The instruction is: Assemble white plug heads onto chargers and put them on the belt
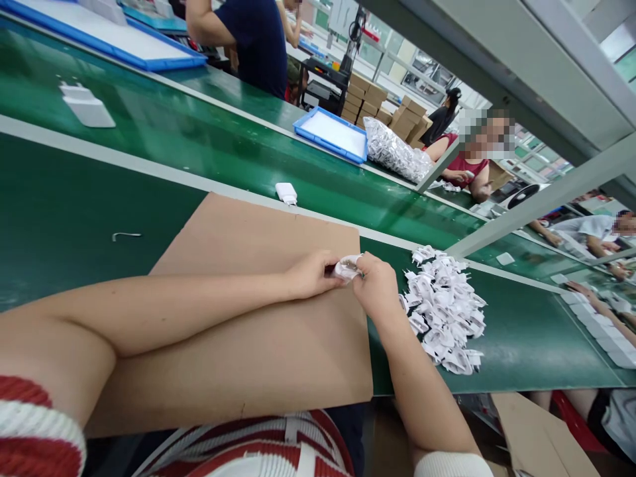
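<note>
No text, label, brand or number can be read anywhere; the stacked cardboard boxes (377, 106) are too distant for any print to be made out; the white plug parts (444, 308) are seen unmarked.

Green tabletop (74, 199), tan cardboard sheet (258, 331), white plug parts heap (444, 308), blue-rimmed tray (332, 134), red-and-white striped sleeve (30, 424), brown cartons (368, 99).

A green desk (74, 212) carries a brown cardboard sheet (248, 331) at centre, a heap of white plug parts (444, 308) right of it, and a small metal hook (126, 235) at left.
</note>
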Tool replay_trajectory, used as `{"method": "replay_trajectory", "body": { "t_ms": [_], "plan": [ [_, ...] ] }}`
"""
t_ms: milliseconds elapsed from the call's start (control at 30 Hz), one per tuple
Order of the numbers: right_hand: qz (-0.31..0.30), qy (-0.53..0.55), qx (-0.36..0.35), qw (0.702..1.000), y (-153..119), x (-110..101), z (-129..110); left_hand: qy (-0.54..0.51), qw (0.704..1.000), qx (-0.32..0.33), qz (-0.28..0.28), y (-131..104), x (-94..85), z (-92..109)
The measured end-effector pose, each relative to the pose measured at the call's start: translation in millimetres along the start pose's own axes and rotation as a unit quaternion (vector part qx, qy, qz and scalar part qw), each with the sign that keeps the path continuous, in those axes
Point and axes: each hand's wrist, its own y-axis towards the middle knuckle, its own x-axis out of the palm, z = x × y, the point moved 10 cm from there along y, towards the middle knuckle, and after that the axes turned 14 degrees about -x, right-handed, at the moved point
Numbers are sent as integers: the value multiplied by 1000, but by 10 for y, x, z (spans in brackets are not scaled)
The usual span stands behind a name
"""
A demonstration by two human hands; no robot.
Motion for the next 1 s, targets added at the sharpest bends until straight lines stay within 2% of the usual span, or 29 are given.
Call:
{"method": "replay_trajectory", "body": {
  "t_ms": [133,233,400,500,567,667,800,933,1000],
  "plan": [
    [-4,-16,20,1000,-9,-6,11,21,999,39,14,-78,-6,82],
    [0,7,45,999,-38,26,90,124,989,63,44,-127,2,100],
    [30,35,50,998,-114,78,144,313,941,101,82,-176,117,139],
    [51,70,65,994,-188,118,168,388,914,85,83,-186,177,129],
    [70,108,71,989,-221,148,190,409,907,72,71,-179,181,111],
    [113,177,61,976,-237,198,238,358,931,51,54,-147,104,91],
    [171,232,49,956,-270,274,311,145,988,46,4,-131,42,111],
    [189,287,68,936,-334,344,384,-13,998,-18,-52,-52,81,-7],
    [194,309,42,930,-347,290,346,-78,993,-67,-63,-6,63,-98]
  ]
}}
